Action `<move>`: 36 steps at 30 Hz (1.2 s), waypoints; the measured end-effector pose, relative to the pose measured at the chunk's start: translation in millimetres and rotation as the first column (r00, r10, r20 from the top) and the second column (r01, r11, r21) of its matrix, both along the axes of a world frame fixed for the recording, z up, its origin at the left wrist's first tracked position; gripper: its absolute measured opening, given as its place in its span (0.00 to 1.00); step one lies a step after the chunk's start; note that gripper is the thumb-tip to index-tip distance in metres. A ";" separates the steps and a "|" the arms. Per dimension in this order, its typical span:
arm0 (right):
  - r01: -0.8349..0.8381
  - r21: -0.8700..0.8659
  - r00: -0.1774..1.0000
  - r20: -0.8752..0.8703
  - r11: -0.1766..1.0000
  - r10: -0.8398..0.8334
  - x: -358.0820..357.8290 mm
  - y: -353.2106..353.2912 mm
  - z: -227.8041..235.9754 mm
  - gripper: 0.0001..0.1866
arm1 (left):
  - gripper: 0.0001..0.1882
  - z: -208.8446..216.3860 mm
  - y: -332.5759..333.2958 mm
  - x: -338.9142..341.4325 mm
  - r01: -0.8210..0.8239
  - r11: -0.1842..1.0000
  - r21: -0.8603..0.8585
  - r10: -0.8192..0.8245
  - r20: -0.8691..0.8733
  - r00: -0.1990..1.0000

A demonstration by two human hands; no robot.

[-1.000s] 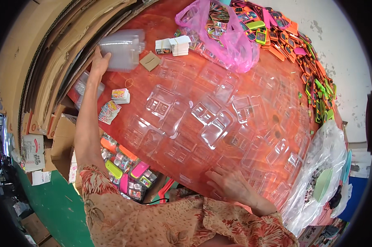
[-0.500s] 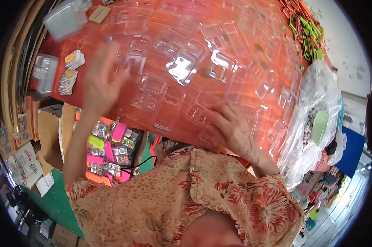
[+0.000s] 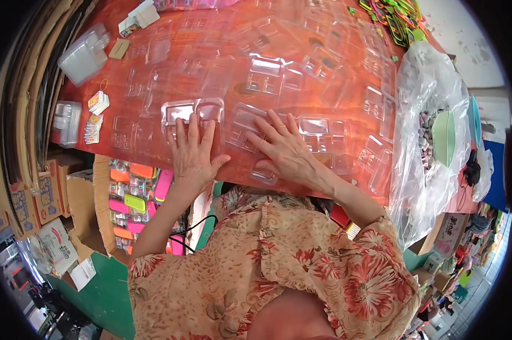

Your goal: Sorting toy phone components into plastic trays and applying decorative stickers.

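Clear moulded plastic blister shells lie spread over a red-covered table [image 3: 239,173]. My left hand [image 3: 192,156] is open, fingers stretched forward, its fingertips over the near edge of a shiny blister shell [image 3: 210,106]. To its right my right hand [image 3: 289,152] is open too, fingers spread, resting on the near side of another blister shell [image 3: 241,116]. A further shell [image 3: 324,133] lies just right of that hand. Neither hand grips anything; the parts of the shells under the fingers are hidden.
At the left stand two small stacks of printed cards [image 3: 98,102] and clear plastic boxes [image 3: 85,55]. Below the table edge, a cardboard box [image 3: 90,212] holds colourful packaged items [image 3: 134,203]. A plastic bag [image 3: 420,153] hangs at the right; orange and green pieces [image 3: 394,22] lie at the far right.
My left hand has come down and right from above the table's left side onto a shell. The right hand has moved slightly forward, its fingers now spread. The view has shifted a little.
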State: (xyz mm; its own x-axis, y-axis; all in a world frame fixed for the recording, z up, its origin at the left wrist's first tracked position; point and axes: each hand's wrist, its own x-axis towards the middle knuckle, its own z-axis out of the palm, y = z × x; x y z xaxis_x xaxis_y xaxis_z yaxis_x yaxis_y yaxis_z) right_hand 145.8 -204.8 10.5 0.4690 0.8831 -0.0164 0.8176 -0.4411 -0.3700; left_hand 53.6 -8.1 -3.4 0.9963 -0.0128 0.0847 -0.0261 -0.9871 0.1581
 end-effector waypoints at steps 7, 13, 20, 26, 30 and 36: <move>0.099 0.160 0.995 0.014 0.982 -0.102 7.0 -17.6 13.1 0.29 | 0.37 6.4 -25.4 7.6 -0.107 0.994 -0.016 0.108 0.077 0.991; 0.332 0.156 0.929 0.118 0.930 -0.351 18.9 -60.3 5.7 0.26 | 0.36 11.4 -71.0 26.6 0.124 0.989 -0.080 -0.117 0.092 0.989; 0.447 0.023 0.883 0.148 0.894 -0.445 65.4 -91.3 -6.0 0.24 | 0.34 1.1 -101.8 71.7 0.239 0.970 -0.055 -0.237 0.034 0.971; 0.599 0.331 0.528 0.522 0.729 -0.670 75.9 -170.1 45.5 0.26 | 0.32 5.2 -99.9 71.2 0.187 0.979 -0.086 -0.183 0.052 0.982; 0.845 0.342 0.091 0.665 0.411 -0.742 94.6 -278.8 50.8 0.22 | 0.30 14.0 -107.5 72.0 0.245 0.965 -0.091 -0.239 0.074 0.968; 0.879 0.378 0.172 0.317 0.291 -0.933 107.7 -360.0 41.5 0.06 | 0.28 21.3 -110.5 63.9 0.286 0.951 -0.120 -0.277 0.088 0.957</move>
State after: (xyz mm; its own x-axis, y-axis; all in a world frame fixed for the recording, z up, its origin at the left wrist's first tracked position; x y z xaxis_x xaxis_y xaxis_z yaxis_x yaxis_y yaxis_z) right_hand 253.5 -564.7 52.0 0.8642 -0.1842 0.4682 -0.0826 -0.9699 -0.2291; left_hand 117.5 -118.6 17.9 0.9454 -0.2762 0.1733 -0.3155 -0.9089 0.2728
